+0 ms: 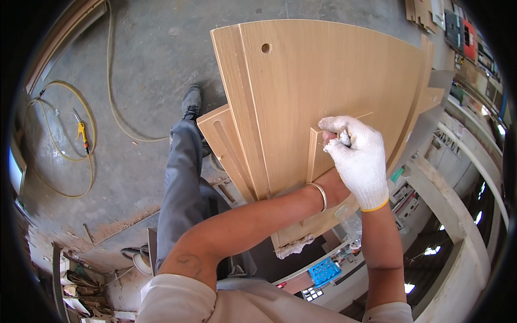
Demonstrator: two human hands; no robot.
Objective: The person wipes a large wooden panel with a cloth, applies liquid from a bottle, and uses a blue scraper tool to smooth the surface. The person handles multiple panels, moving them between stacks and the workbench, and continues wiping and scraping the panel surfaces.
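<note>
The large light-wood panel (323,70) lies over a lower panel (229,151), which juts out past its left edge and shows 1 long groove. Near the large panel's far left corner is 1 round hole (266,48). A small board (314,153) rests on the large panel, in from its edges, partly hidden by the hands.

The right hand (355,148), in a white glove with a yellow cuff, is just above the small board's far left corner. Its fingers curl toward the thumb with a small gap between; I cannot tell whether they grip the board. The left hand (339,185), beyond a bracelet (320,197), reaches under the glove; its fingers are mostly covered, so I cannot tell their opening or hold.

A crumpled cloth (294,246) is at the panels' near end. On the floor (151,48) lies a yellow air gun (82,132) with a coiled hose (91,172).
</note>
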